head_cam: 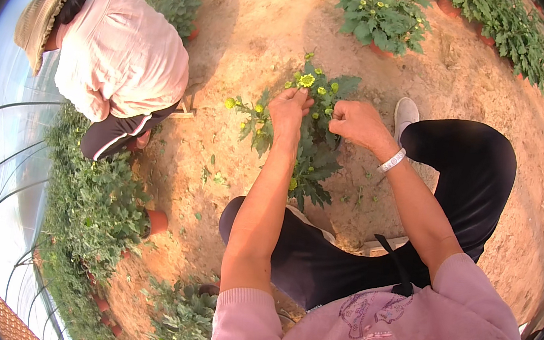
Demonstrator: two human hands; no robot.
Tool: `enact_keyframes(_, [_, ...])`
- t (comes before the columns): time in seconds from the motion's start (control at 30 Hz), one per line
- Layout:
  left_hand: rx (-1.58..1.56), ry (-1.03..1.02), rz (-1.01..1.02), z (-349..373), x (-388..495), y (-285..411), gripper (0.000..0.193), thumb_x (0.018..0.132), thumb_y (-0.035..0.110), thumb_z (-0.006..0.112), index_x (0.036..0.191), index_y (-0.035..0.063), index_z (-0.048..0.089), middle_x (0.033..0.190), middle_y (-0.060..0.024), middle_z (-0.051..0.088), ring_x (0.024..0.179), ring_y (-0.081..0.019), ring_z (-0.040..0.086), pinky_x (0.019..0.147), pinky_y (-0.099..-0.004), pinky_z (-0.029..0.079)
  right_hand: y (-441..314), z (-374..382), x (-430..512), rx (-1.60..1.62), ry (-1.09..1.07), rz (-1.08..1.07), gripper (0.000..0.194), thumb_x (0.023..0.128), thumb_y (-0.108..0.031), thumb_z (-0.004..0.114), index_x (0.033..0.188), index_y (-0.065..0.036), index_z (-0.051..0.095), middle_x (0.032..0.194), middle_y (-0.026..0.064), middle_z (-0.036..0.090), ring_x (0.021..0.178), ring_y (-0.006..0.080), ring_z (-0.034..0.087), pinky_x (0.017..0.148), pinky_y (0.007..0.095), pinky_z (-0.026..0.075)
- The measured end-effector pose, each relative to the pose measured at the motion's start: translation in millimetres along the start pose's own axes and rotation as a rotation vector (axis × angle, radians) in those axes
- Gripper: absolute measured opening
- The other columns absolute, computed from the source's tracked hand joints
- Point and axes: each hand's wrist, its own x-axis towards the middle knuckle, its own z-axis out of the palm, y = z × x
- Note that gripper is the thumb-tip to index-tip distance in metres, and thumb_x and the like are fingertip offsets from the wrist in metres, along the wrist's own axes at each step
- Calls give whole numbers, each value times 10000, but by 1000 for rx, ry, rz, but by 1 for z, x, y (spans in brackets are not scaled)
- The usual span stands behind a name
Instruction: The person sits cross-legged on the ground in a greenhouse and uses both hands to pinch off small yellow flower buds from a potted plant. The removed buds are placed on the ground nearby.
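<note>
A potted-type chrysanthemum plant (313,147) with lobed green leaves and yellow-green buds stands in front of me, between my knees. My left hand (288,113) is at its top, thumb and fingertips pinched just beneath a partly opened yellow flower (307,80). On the plant's right side is my right hand (358,124), its fingers curled in close to a small green bud (329,111). Whether those fingertips hold anything is hidden. Another bud (229,103) sticks out to the left on a side stem. The base of the plant is covered by leaves.
At the left a person in a sun hat and pale pink top (123,50) bends over plants. An orange pot (157,222) stands at the left row's edge. Another budded chrysanthemum (385,18) grows ahead. Bare soil (264,26) lies between, and clear plastic sheeting (3,121) walls the left.
</note>
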Motion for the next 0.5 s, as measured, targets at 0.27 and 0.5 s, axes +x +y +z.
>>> enact_keyframes(0.27, [-6, -23, -13, 0, -6, 2, 272, 875, 186, 598, 1012, -49, 597, 922, -132, 648, 824, -200, 652, 673, -277, 503, 28, 17, -7, 430, 19, 227, 163, 718, -159, 667, 793, -20, 629, 654, 60, 626, 512, 148, 581, 529, 294, 455])
enact_keyframes(0.5, [-70, -41, -25, -4, -4, -2, 280, 879, 187, 597, 1012, -59, 583, 920, -138, 645, 807, -191, 654, 631, -252, 508, 35, 49, 17, 431, 248, 185, 219, 735, -117, 672, 918, -12, 611, 720, 34, 611, 643, 96, 585, 566, 260, 461])
